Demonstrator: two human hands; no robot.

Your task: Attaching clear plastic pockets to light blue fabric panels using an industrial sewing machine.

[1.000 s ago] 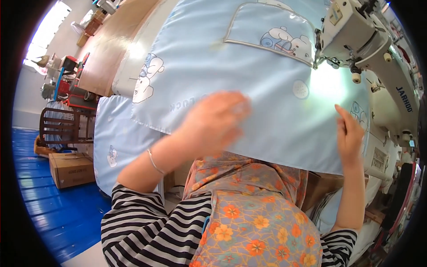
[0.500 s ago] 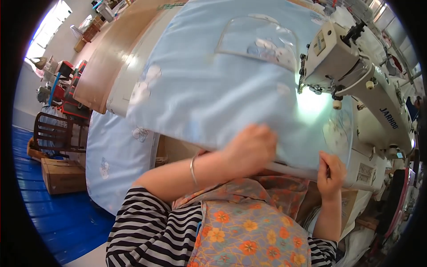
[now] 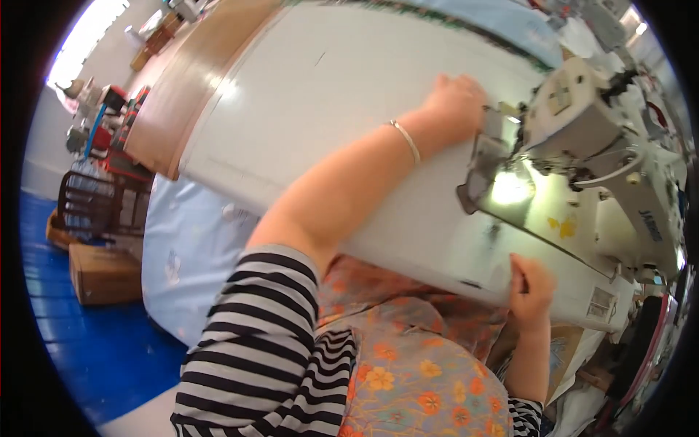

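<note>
My left hand [image 3: 455, 109] reaches across the white sewing table [image 3: 313, 124], its fingers curled but blurred. It is close to the dark metal guide plate [image 3: 477, 171] beside the lit needle area of the sewing machine [image 3: 575, 109]. Whether it grips anything cannot be made out. At the table's front edge, my right hand [image 3: 533, 288] is closed, thumb against curled fingers; what it may hold is hidden. A light blue cloth [image 3: 502, 22] lies past the far edge of the table, apart from both hands.
More printed light blue cloth [image 3: 186, 255] hangs at the left below the table. A brown wooden board [image 3: 175, 102] adjoins the table's left side. A dark chair [image 3: 91, 207] and a cardboard box [image 3: 105, 273] stand on the blue floor [image 3: 65, 342].
The blue cloth has gone from the tabletop to beyond its far edge, baring the white surface. My left hand has moved far forward. My right hand has stayed nearly in place.
</note>
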